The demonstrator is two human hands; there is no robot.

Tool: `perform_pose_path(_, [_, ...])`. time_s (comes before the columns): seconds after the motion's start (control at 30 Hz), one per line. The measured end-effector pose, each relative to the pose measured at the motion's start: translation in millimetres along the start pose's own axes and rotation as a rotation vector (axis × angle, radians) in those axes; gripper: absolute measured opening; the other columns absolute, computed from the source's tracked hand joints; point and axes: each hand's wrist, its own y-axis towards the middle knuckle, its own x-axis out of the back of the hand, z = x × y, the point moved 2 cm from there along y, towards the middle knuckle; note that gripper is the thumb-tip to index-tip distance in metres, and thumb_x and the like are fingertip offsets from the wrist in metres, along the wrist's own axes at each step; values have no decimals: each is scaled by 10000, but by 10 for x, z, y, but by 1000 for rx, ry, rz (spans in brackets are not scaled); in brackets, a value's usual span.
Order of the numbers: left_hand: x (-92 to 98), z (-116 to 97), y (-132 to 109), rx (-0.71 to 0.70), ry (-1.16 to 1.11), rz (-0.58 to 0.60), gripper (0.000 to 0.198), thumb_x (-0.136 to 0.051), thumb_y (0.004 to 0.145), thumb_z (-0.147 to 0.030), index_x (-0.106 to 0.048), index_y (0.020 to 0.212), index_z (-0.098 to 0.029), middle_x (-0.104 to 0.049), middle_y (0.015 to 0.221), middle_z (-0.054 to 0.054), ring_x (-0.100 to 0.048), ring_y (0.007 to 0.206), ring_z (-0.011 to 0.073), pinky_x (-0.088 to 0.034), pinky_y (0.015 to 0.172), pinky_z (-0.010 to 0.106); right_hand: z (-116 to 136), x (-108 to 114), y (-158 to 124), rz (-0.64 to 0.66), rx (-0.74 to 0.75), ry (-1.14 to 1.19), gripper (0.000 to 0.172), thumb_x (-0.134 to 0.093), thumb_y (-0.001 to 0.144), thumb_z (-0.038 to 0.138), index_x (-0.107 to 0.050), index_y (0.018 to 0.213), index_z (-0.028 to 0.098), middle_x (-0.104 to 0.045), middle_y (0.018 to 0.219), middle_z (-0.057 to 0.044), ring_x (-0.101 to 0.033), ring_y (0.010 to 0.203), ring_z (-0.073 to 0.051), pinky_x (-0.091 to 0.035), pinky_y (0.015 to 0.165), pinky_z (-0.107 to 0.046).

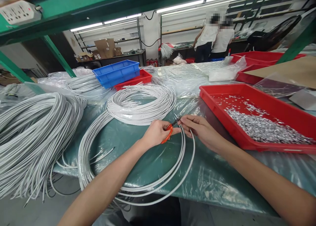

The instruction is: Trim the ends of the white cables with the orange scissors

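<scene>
The left forearm enters at the bottom edge, left of centre, and slants up and right to the middle of the frame, where the left hand (155,133) has its grip closed around an orange-handled tool (168,133). The back of that hand faces up, and one digit stretches right alongside the handles; the tool's dark nose points up and right, reaching the other hand's fingertips. The right forearm slants up and left from the lower right corner, and the right hand (201,130) bends inward with fingers curled, its grip pinching white cables (183,143) near their ends just right of centre. These cables bow down toward the bottom of the frame and sweep round left in a wide loop over the green tabletop (214,176). A denser white coil (142,115) lies just above the hands, and a thick grey bundle (37,127) fills the left side. At the right, a red tray (247,143) carries small shiny pieces (261,125); a blue tray (118,71) sits at upper centre-left, partly over another red one.
</scene>
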Motion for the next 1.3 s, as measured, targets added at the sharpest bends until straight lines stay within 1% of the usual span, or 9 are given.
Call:
perform_pose_path(0.13, [6, -21, -1, 0, -11, 17, 533, -607, 785, -636, -471, 575, -166, -521, 517, -25, -453, 469, 84, -283, 451, 213, -30, 10, 2, 30, -114, 179, 280, -719, 797, 422, -677, 786, 146, -427, 604, 37, -411, 492, -78, -307, 442, -226])
perform_pose_path(0.27, [3, -23, -12, 14, -25, 31, 538, -621, 771, -643, -470, 567, -169, -532, 507, -20, -466, 459, 86, -303, 449, 213, -17, 41, -2, -14, -143, 152, 260, -747, 756, 402, -699, 765, 147, -453, 588, 26, -402, 513, -90, -304, 448, -231])
perform_pose_path(0.4, [-7, -24, -28, 23, -84, 59, 530, -632, 772, -633, -493, 569, -164, -557, 500, -17, -474, 423, 78, -326, 438, 206, 46, 47, -10, -63, -58, 25, 263, -760, 718, 408, -702, 721, 151, -499, 573, 18, -408, 510, -94, -303, 471, -247])
perform_pose_path(0.57, [-11, -49, -36, 55, -209, 110, 521, -663, 753, -616, -493, 557, -165, -568, 495, -13, -503, 387, 85, -342, 396, 199, 117, 34, -24, -140, 120, -178, 268, -753, 729, 425, -687, 678, 170, -513, 559, 23, -401, 503, -98, -288, 481, -260])
perform_pose_path(0.7, [-10, -69, -38, 78, -275, 132, 501, -690, 740, -590, -509, 563, -158, -564, 487, -13, -502, 370, 82, -335, 371, 190, 119, 29, -42, -190, 268, -313, 213, -723, 772, 377, -697, 702, 177, -601, 629, -10, -512, 597, -141, -384, 554, -277])
perform_pose_path(0.8, [-18, -77, -40, 95, -324, 150, 477, -695, 738, -582, -556, 606, -146, -569, 490, -13, -507, 370, 83, -356, 375, 191, 97, 24, -59, -244, 318, -387, 177, -696, 798, 350, -698, 733, 185, -645, 684, -35, -561, 650, -173, -421, 576, -289])
perform_pose_path(0.93, [-30, -73, -36, 106, -331, 158, 466, -687, 748, -577, -570, 622, -144, -573, 493, -14, -509, 373, 83, -366, 382, 191, 90, 4, -80, -286, 341, -459, 150, -675, 816, 331, -695, 763, 192, -670, 737, -51, -579, 677, -189, -434, 575, -293])
perform_pose_path(1.17, [-23, -71, -27, 97, -267, 120, 474, -671, 759, -574, -525, 585, -158, -579, 509, -14, -506, 415, 76, -387, 432, 192, 102, -25, -74, -192, 320, -435, 251, -621, 849, 394, -678, 738, 176, -624, 668, -34, -534, 612, -162, -414, 555, -282])
perform_pose_path(1.3, [-17, -83, -39, 64, -259, 123, 471, -661, 771, -570, -520, 588, -159, -579, 522, -12, -502, 436, 76, -391, 456, 197, 89, -8, -54, -138, 294, -383, 281, -620, 846, 431, -676, 741, 177, -556, 589, -5, -451, 505, -123, -338, 463, -258])
